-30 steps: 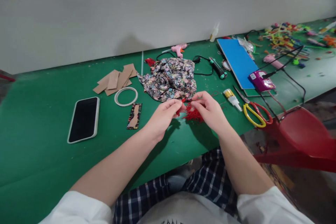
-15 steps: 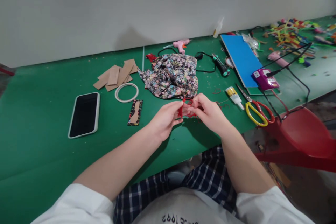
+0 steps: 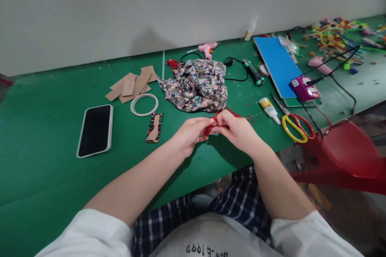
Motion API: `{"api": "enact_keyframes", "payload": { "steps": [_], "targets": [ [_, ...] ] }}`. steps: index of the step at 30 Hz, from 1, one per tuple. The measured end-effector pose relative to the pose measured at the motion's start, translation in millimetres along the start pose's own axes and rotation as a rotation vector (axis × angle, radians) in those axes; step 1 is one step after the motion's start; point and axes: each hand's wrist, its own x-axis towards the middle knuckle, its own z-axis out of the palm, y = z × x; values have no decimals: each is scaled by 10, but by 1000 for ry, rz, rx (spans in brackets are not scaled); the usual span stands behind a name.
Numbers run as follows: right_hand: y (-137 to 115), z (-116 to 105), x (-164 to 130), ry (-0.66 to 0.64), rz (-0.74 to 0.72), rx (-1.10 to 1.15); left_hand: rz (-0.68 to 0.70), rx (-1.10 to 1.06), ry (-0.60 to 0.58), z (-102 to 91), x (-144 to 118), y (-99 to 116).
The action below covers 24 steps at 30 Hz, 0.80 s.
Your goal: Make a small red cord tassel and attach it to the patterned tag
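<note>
A small bundle of red thread (image 3: 208, 129) is pinched between my two hands, just in front of the crumpled floral cloth (image 3: 199, 84). My left hand (image 3: 191, 132) is closed on the bundle from the left, thumb on top. From the right, my right hand (image 3: 237, 130) closes thumb and fingers on the same red thread; the fingertips nearly meet and hide part of it. Loose red strands (image 3: 251, 118) lie on the table behind and right of my right hand. A floral strip with a brown paper piece (image 3: 155, 127) lies left of my left hand.
At left lie a phone (image 3: 95, 130), a white tape ring (image 3: 144, 105) and brown card pieces (image 3: 132, 84). Rightward are a glue bottle (image 3: 269, 110), scissors (image 3: 295, 127), a cutter (image 3: 253, 71), a blue board (image 3: 277, 66) and a purple power adapter (image 3: 305, 87) with cords. A pink glue gun (image 3: 207, 50) lies behind the cloth.
My right hand has moved slightly left and closer to my left hand, its fingers now against the red bundle. My left fingers have curled in more.
</note>
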Motion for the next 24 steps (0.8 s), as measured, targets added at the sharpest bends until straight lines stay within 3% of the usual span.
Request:
{"api": "enact_keyframes", "payload": {
  "steps": [7,11,16,24],
  "targets": [
    [6,8,-12,23,-12,-14,60,-171,-119,0,58,-57],
    [7,24,-16,163,-8,-50,149,-239,-36,8,54,-26],
    [40,46,-24,338,-157,-191,205,-262,42,7,46,14],
    [-25,40,-52,378,-172,-250,343,-63,90,-1,73,-4]
  ]
}}
